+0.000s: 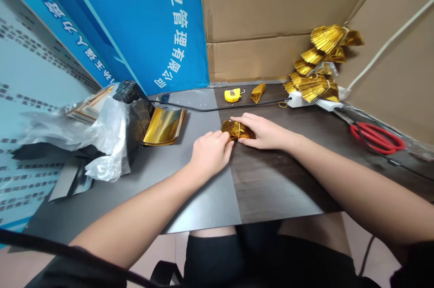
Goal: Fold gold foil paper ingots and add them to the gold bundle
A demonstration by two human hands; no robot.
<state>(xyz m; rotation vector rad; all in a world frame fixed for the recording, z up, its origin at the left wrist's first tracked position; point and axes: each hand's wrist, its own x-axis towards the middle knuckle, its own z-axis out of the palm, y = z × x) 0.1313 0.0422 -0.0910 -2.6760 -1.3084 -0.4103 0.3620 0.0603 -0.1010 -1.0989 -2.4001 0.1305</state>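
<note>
Between my two hands lies a bundle of pleated gold foil paper [233, 128], with a pale band round its middle. My left hand [210, 150] is closed on its left end, thumb and fingers pinching the pleats. At the right end, my right hand [262, 130] grips it between thumb and fingers. Both hands rest low over the table, near the seam between its grey and dark wood halves. To the left lies a stack of flat gold foil sheets [165, 126]. Beyond my hands sit a yellow tape measure [232, 95] and a small folded gold piece [258, 92].
Finished-looking gold fans [315, 82] are piled at the back right by a white power strip [327, 104]. Red-handled scissors [377, 138] lie at the right. Crumpled plastic bags [115, 129] stand at the left. A black cable [203, 109] crosses the table's back; cardboard walls [251, 62] rise behind.
</note>
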